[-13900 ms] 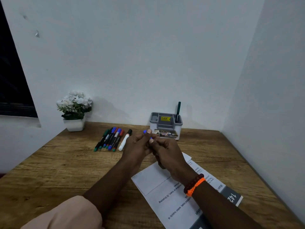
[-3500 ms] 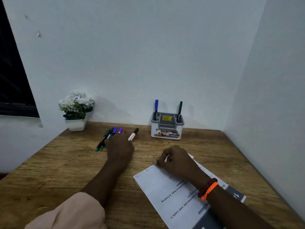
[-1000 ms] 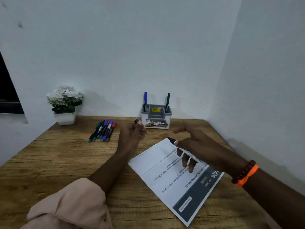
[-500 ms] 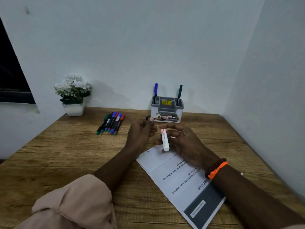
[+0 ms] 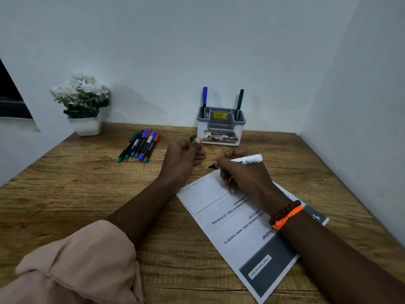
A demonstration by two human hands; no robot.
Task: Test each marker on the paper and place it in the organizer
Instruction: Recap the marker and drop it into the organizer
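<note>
My right hand grips an uncapped white marker in a writing hold, its dark tip just above the far corner of the printed paper. Two small scribbles mark that corner. My left hand pinches the marker's black cap a little above the table. The grey and white organizer stands at the back with a blue marker and a green marker upright in it. Several capped markers lie in a row at the left.
A white pot of white flowers stands at the back left corner. The wooden table meets white walls behind and on the right. A dark window edge shows at far left.
My right hand has turned the white marker from upright into a writing hold and lowered it to the paper's corner. My left hand keeps the cap in the same place.
</note>
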